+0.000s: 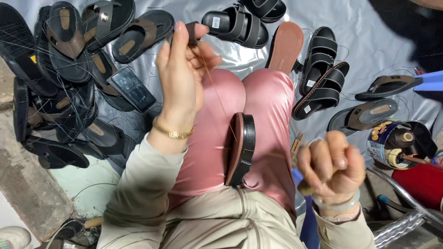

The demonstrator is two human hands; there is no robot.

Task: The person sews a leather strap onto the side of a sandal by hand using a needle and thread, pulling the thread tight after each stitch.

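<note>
A black and brown sandal (243,148) stands on its edge between my knees, which are in pink trousers (272,101). My left hand (182,69) is raised above the left knee and pinches a small dark brown piece at its fingertips. A thin brown thread (217,92) runs from that hand down to the sandal. My right hand (333,167) is a closed fist at the lower right, gripping a small tool handle that shows below the palm.
Many black and brown sandals (69,50) lie heaped at the left on a grey sheet (364,37), and more (320,78) lie at the right. A phone (131,88) lies among them. A tin (397,143) with thread spools stands at the right.
</note>
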